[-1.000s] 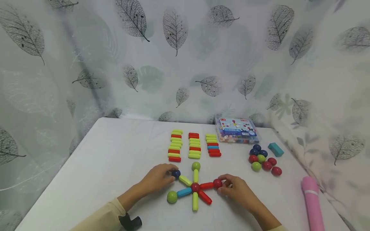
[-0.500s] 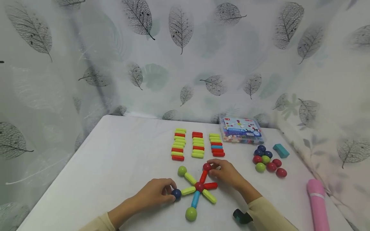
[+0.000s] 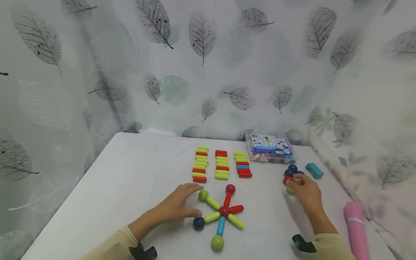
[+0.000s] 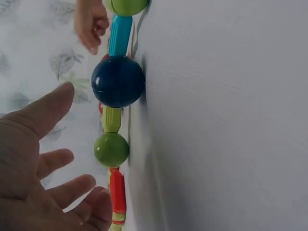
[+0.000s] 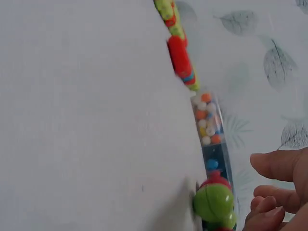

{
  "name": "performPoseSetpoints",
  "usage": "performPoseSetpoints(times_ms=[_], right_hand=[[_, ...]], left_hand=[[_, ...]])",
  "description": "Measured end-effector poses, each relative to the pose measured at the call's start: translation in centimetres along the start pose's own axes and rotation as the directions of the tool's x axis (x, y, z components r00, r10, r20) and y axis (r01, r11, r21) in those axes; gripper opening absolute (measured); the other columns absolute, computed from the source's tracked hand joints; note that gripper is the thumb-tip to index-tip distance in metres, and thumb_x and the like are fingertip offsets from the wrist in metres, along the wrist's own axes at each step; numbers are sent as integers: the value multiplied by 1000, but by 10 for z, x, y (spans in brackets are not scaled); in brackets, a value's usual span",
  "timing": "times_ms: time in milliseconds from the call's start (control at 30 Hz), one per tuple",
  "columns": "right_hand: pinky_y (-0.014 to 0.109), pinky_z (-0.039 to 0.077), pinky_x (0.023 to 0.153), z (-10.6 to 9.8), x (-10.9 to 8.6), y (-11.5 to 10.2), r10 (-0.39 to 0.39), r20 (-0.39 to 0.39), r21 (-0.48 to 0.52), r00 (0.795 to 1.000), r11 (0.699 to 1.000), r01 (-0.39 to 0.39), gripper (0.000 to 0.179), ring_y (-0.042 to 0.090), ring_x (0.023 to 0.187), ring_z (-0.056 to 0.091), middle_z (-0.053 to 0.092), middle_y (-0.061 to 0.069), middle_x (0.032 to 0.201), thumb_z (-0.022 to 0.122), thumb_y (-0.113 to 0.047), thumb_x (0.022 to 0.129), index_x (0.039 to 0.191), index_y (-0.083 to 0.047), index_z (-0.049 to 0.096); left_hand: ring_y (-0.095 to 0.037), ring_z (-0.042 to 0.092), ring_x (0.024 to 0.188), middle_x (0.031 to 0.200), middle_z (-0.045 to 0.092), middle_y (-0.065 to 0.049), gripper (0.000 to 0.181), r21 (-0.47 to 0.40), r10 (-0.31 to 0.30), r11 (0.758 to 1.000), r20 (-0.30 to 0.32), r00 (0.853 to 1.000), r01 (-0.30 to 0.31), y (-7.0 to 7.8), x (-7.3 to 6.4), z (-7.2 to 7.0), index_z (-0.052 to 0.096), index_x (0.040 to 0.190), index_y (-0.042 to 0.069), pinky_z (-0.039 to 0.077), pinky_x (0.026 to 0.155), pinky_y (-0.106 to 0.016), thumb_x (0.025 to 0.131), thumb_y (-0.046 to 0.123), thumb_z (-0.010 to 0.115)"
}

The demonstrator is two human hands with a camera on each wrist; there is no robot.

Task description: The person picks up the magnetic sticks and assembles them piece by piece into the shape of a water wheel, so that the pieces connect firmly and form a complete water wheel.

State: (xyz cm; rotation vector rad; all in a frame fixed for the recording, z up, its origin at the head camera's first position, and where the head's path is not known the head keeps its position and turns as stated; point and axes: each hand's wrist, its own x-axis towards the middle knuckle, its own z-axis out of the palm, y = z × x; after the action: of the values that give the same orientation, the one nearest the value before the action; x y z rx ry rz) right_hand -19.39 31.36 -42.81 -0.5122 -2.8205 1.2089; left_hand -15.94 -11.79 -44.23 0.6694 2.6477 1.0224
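Note:
A star-shaped ball-and-rod model lies on the white table, built around a red centre ball (image 3: 224,211). Yellow-green, red and blue rods spread from it. A navy ball (image 3: 199,223), a red ball (image 3: 230,189) and two green balls, one at the front (image 3: 217,243), cap some rods; a red rod (image 3: 236,209) and a yellow-green rod (image 3: 235,221) have bare ends. Beside the model my left hand (image 3: 177,206) is spread, its thumb close to the navy ball. My right hand (image 3: 308,193) reaches over loose balls, fingers apart near a green ball (image 5: 214,202), partly covering the pile.
Three columns of loose rods, including a middle column (image 3: 222,165), lie behind the model. A clear plastic box (image 3: 271,148) stands at the back, a teal block (image 3: 314,170) to its right. A pink roll (image 3: 356,229) lies along the right edge. Leaf-patterned curtain surrounds the table.
Both hands turned the model counterclockwise on the table. Since then my left fingers have let go of the navy ball, and my right hand has left the red ball for the loose balls.

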Motion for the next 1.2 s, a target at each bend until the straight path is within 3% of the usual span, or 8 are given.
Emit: performPoseSetpoints(times_ms=[133,333,467,567,667,900,1200], right_hand=[[55,51,88,-10,8,19,4,28,-162,1000,987,0,61,48,114,51,55,34,129,65,-31,98,140,10,50],[54,55,86,0,8,25,-48,13,-282,999,958,49,57,46,107,58,60,34,125,71,-24,94,135,11,54],[43,58,78,5,-5,21,-26,113,-164,993,985,45,58,39,104,59,61,29,125,73,-29,93,138,4,56],[33,54,71,18,-23,15,-14,268,10,963,1000,11,58,30,97,59,62,18,120,76,-33,92,139,-4,58],[32,51,67,37,-40,7,-23,362,100,932,995,-14,56,23,90,57,64,9,115,79,-32,89,136,-8,62],[30,52,75,68,-45,-11,-116,384,92,916,992,87,44,21,93,57,66,3,108,81,-22,87,128,-11,68],[33,55,79,73,-54,-23,-111,405,66,908,994,92,46,19,95,58,69,0,112,83,-22,85,128,-11,69]], left_hand=[[-30,46,139,150,53,-5,77,-4,-22,1000,10,1000,22,-1,10,2,53,148,17,45,110,-55,83,44,84],[-27,47,136,144,58,0,77,-27,-33,999,54,998,35,-4,15,9,55,147,17,46,109,-54,82,44,85],[-26,47,136,142,59,2,76,2,-12,1000,77,997,12,-6,16,11,56,146,18,46,109,-53,81,46,84],[-26,46,137,144,59,1,75,18,-5,1000,83,997,3,-7,16,11,57,145,19,46,109,-53,81,47,84],[-27,46,137,145,58,0,75,25,-6,1000,80,997,4,-7,14,10,57,146,19,46,108,-53,81,47,84],[-28,46,137,147,56,-1,74,-21,-3,1000,67,998,4,-10,11,10,56,146,18,47,108,-53,83,45,84],[-27,46,137,149,55,-1,74,-29,12,1000,65,998,-10,-8,11,12,56,147,19,46,109,-53,83,45,83]])
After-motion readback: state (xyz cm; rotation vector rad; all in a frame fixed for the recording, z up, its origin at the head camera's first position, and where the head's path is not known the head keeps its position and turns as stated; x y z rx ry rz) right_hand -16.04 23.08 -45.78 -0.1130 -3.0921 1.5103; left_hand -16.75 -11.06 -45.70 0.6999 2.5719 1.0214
